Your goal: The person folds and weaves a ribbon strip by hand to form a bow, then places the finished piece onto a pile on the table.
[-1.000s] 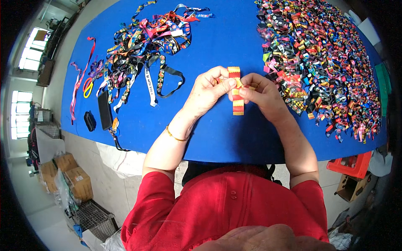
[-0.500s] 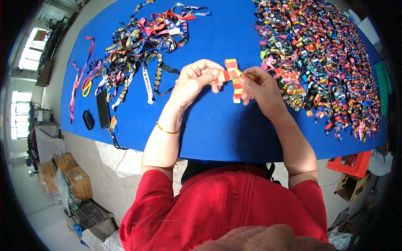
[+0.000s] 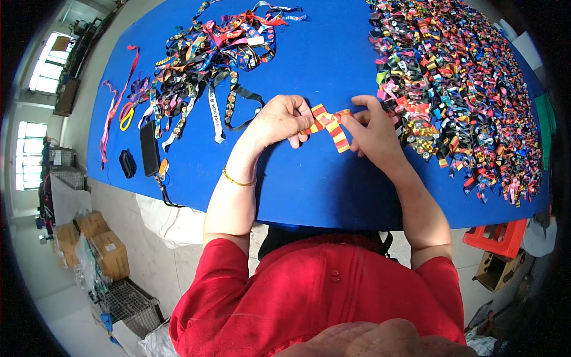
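A red-and-yellow striped ribbon folded into a cross-like bow (image 3: pixel 328 121) is held above the blue table. My left hand (image 3: pixel 284 122) is closed, pinching the bow's left end between thumb and fingers. At the bow's right side is my right hand (image 3: pixel 376 130), its index finger lifted away from the thumb. The right thumb tip lies against the bow's right end, while the lower fingers are partly hidden beside the hanging strip. A gold-coloured bangle (image 3: pixel 239 182) circles my left wrist.
Loose printed lanyards (image 3: pixel 208 56) lie tangled at the far left of the blue table (image 3: pixel 303 190). Near them are a black phone (image 3: pixel 149 147) and a small black pouch (image 3: pixel 126 163). Small folded ribbon pieces (image 3: pixel 452 83) cover the right side. Beyond the table edge sits a red plastic stool (image 3: pixel 498 239).
The bow has tilted, its lower strip now slanting down to the right. My right index finger has lifted off it, and the left hand keeps its pinch.
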`<state>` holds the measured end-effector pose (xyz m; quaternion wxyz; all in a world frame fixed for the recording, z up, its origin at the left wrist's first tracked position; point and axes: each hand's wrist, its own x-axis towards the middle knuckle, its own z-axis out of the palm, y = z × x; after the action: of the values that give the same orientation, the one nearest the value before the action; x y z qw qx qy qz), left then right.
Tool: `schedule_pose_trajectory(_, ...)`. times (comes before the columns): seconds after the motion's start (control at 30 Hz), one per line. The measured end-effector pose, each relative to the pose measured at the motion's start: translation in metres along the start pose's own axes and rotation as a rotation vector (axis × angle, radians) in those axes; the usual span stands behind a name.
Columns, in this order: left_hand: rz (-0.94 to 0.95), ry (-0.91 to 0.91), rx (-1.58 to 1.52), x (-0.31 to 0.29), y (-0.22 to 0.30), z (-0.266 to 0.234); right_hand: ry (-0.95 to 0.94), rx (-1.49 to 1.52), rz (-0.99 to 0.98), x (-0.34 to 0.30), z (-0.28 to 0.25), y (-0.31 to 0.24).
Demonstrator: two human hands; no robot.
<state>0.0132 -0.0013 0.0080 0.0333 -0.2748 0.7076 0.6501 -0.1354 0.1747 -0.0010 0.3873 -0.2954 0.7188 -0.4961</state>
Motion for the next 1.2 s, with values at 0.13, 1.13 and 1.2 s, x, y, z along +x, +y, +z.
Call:
schedule_pose_trajectory(0.13, -0.099, 0.055, 0.189, -0.004, 0.009, 0.007, 0.302, -0.412, -0.402, -0.001, 0.000, 0.006)
schedule_pose_trajectory(1.13, 0.439, 0.491, 0.557, 0.019, -0.020, 0.030, 0.020, -0.770, -0.670, -0.015, 0.008, 0.000)
schedule_pose_trajectory(1.2, 0.435, 0.491, 0.508, 0.019, -0.020, 0.031, 0.022, -0.764, -0.676, -0.013, 0.007, 0.001)
